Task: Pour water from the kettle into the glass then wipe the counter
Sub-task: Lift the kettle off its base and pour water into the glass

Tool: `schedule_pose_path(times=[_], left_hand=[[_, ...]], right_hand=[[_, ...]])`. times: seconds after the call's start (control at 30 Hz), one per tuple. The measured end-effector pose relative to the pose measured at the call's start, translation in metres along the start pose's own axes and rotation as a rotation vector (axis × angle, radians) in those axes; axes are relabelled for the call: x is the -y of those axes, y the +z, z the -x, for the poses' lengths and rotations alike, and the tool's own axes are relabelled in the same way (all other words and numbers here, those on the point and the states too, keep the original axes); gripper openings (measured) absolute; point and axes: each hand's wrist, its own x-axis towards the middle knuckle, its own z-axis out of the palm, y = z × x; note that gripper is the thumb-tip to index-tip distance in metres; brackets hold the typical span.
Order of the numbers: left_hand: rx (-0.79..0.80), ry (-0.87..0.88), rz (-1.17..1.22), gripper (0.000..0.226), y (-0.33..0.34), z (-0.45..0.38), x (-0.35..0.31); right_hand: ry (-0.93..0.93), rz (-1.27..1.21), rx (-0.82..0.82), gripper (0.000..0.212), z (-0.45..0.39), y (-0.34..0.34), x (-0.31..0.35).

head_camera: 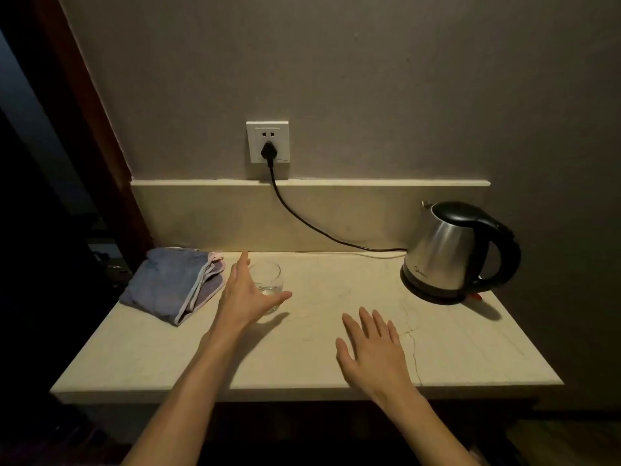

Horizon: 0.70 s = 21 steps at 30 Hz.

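A round clear glass (268, 280) stands on the pale stone counter (336, 287), left of centre. My left hand (245, 294) is open beside it, fingers behind its left side and thumb in front, not closed on it. A steel kettle (450, 250) with a black lid and handle sits on its base at the back right. My right hand (369, 344) hovers flat and open over the counter's front middle, well short of the kettle. A folded blue-grey cloth (174, 284) lies at the back left.
A black cord (302, 216) runs from the wall socket (267, 150) down along the backsplash to the kettle base. A hairline crack (415, 351) marks the counter near the front edge. Dark space drops away at the left.
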Motion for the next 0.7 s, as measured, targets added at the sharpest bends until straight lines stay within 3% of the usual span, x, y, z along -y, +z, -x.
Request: schedule_pose_path(times=[0.2, 0.27, 0.57, 0.7], left_hand=[[-0.043, 0.021, 0.031, 0.084, 0.011, -0.007, 0.0], [-0.074, 0.044, 0.024, 0.076, 0.012, -0.008, 0.002], [-0.091, 0.079, 0.067, 0.082, 0.014, -0.007, 0.014], [-0.075, 0.08, 0.102, 0.085, 0.017, -0.009, 0.017]], right_hand=[[-0.011, 0.017, -0.034, 0.071, 0.001, -0.001, 0.0], [-0.019, 0.03, -0.027, 0.07, 0.001, 0.0, -0.002], [-0.033, -0.026, -0.012, 0.066, 0.002, -0.013, -0.004], [-0.038, -0.235, -0.157, 0.048, 0.01, -0.052, -0.026]])
